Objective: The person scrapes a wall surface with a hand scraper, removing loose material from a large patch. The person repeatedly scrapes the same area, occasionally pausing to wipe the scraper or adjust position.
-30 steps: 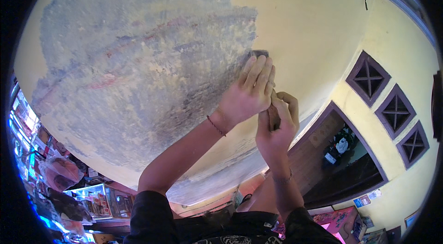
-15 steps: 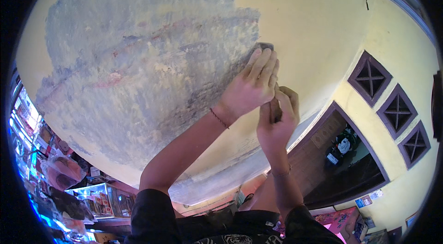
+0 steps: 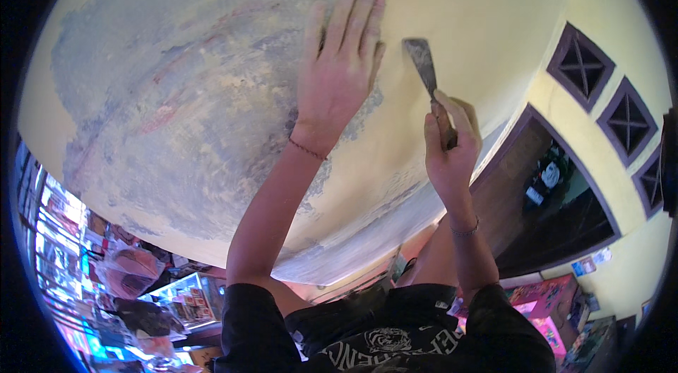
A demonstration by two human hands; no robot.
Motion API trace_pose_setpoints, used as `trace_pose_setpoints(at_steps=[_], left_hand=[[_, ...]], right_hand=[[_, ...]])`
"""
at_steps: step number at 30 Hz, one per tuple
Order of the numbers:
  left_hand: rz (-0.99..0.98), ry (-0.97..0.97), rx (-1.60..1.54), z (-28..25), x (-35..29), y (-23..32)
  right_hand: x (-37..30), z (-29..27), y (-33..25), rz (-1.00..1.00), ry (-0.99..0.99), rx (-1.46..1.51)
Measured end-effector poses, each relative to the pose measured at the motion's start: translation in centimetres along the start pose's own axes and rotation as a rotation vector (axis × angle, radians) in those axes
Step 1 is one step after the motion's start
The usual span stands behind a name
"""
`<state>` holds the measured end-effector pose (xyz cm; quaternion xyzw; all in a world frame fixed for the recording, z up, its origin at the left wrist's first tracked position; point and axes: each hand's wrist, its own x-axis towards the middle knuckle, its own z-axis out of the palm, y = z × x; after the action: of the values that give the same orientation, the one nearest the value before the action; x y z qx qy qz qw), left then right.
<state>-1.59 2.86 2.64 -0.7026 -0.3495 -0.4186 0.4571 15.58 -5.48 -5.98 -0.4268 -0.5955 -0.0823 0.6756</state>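
Note:
My left hand (image 3: 339,62) lies flat against the wall with its fingers stretched upward, over the right part of a scraped grey-blue patch (image 3: 205,91). Faint reddish streaks run across that patch, and yellowish paint surrounds it. In my right hand (image 3: 452,143) is a scraper (image 3: 424,66), gripped by its brown handle. Its flat dark blade points up and to the left. The blade stands before the yellow paint, right of my left hand; whether it touches the wall I cannot tell.
To the right are a dark-framed doorway (image 3: 607,232) and diamond-shaped vents (image 3: 581,67). Through the doorway a motorbike (image 3: 551,174) shows. A lit glass display case (image 3: 191,299) and bagged goods (image 3: 131,271) stand at the lower left. A pink patterned table (image 3: 547,302) is at the lower right.
Half a second ago my left hand pressed on the scraper's blade together with my right hand. It has let go and moved up and left onto the wall; the scraper has drawn away rightward.

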Motion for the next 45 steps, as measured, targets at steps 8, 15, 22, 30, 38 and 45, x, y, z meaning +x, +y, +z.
trace_pose_setpoints(at_steps=[8, 15, 22, 30, 38, 45], left_hand=[[0.009, -0.253, 0.122, 0.8, -8.2, 4.8], [0.071, -0.735, -0.271, 1.5, -26.5, 9.9], [0.145, -1.208, -0.195, -1.5, -41.6, 12.0], [-0.415, -1.814, -0.350, -8.0, -52.1, 11.3], [-0.564, -1.011, -0.403, -12.8, -46.3, 8.1], [-0.462, -0.399, 0.119, -11.6, -29.6, 4.1]], right_hand=[[-16.1, -2.0, 8.2, 0.484, -0.125, -0.021], [-27.7, -5.6, 12.5, 0.531, -0.381, -0.050], [-29.9, -5.0, 14.0, 0.515, -0.411, -0.078], [-30.0, -3.0, 13.5, 0.507, -0.325, -0.106], [-30.5, -1.9, 12.7, 0.523, -0.348, -0.172], [-31.2, -1.3, 12.4, 0.547, -0.363, -0.190]])
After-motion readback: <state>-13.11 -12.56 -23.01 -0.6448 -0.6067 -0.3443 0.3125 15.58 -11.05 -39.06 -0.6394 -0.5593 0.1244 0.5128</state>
